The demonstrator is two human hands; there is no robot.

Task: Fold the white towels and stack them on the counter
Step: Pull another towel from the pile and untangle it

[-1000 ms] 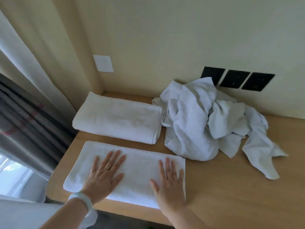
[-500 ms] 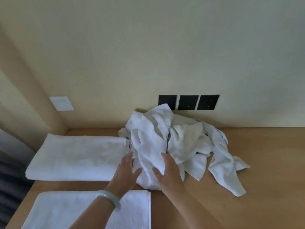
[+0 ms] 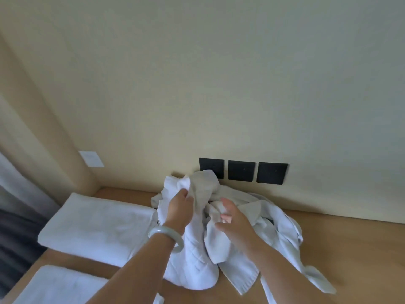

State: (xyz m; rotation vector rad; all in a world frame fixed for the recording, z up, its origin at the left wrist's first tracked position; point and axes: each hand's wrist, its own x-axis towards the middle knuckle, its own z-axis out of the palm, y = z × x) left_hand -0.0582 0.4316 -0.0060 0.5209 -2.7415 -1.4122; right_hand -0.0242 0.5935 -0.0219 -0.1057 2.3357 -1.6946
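Note:
A heap of crumpled white towels (image 3: 238, 257) lies on the wooden counter (image 3: 350, 249) against the back wall. My left hand (image 3: 178, 210), with a pale bangle on the wrist, is closed on a bunch of towel cloth at the top of the heap. Just right of it, my right hand (image 3: 235, 220) rests on the heap with its fingers spread. One folded white towel (image 3: 96, 227) lies flat at the back left. A second folded towel (image 3: 59, 286) sits in front of it at the counter's near edge, partly cut off by the frame.
Three black wall sockets (image 3: 242, 173) sit just behind the heap, and a white plate (image 3: 91, 158) is on the wall to the left. A grey curtain (image 3: 15, 216) hangs at the far left. Bare counter extends to the right of the heap.
Both hands left the folded front towel and went to the crumpled heap. My left hand has now closed on cloth at the top. The view tilted up and right.

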